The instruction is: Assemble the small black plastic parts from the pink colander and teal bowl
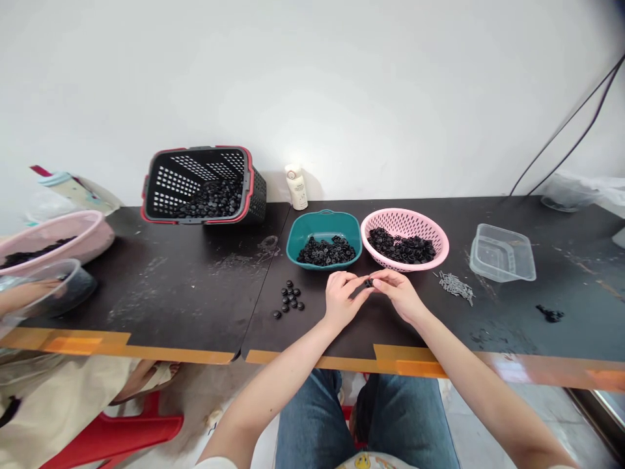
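Observation:
Over the near middle of the dark table, my left hand point(343, 296) and my right hand point(396, 293) meet, fingertips pinched on one small black plastic part point(368, 283). Its finer shape is mostly covered by the fingers. Just beyond my hands stand a teal basin point(297, 229) of small black pieces and a pink perforated basket point(430, 225) of thin black parts. Several round black caps point(291, 294) lie loose to the left of my left hand. A heap of short grey pins point(456, 286) lies to the right of my right hand.
A tilted black crate point(258, 195) of black parts and a white bottle point(297, 187) stand against the wall. To the right are a clear plastic container point(505, 260) and some black bits point(550, 314). At far left, a co-worker's hand point(29, 294) reaches into a clear bowl point(73, 286).

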Action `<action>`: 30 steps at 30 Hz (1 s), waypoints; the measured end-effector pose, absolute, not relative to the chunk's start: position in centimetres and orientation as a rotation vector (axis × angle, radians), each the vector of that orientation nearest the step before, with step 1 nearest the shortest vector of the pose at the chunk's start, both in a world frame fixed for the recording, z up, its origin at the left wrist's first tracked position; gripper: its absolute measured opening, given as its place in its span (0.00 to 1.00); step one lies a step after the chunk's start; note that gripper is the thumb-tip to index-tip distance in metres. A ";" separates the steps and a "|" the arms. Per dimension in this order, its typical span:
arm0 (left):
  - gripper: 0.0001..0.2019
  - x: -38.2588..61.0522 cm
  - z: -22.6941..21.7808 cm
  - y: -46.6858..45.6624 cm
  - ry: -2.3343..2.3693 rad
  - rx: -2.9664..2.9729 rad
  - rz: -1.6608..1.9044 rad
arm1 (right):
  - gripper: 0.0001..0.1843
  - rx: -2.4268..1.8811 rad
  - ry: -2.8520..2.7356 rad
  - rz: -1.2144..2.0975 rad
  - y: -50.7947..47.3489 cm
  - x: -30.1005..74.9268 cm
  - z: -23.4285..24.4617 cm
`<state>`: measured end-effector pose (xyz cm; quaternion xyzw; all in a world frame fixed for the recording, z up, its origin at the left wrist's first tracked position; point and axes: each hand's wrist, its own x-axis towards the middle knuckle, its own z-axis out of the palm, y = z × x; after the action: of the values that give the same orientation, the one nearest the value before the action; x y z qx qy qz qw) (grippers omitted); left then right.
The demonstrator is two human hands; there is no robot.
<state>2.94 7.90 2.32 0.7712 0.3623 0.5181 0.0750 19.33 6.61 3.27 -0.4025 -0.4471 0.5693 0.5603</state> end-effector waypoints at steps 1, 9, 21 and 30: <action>0.11 2.9 2.3 7.9 1.094 2.315 1.552 | 0.08 -0.949 -1.035 1.389 6.6 19.3 3.4; 0.14 2.8 2.2 8.3 1.100 2.346 1.502 | 0.08 -0.964 -1.004 1.420 6.5 19.2 3.1; 0.11 2.9 1.7 8.4 1.079 2.294 1.588 | 0.07 -0.959 -1.123 1.242 6.7 19.1 3.0; 0.09 2.9 1.7 8.5 1.074 2.294 1.621 | 0.09 -0.947 -1.036 1.481 6.6 19.3 3.2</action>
<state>2.89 8.49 1.70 0.7613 0.3562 0.5377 0.0671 19.26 6.62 3.18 -0.3955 -0.4328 0.6185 0.5231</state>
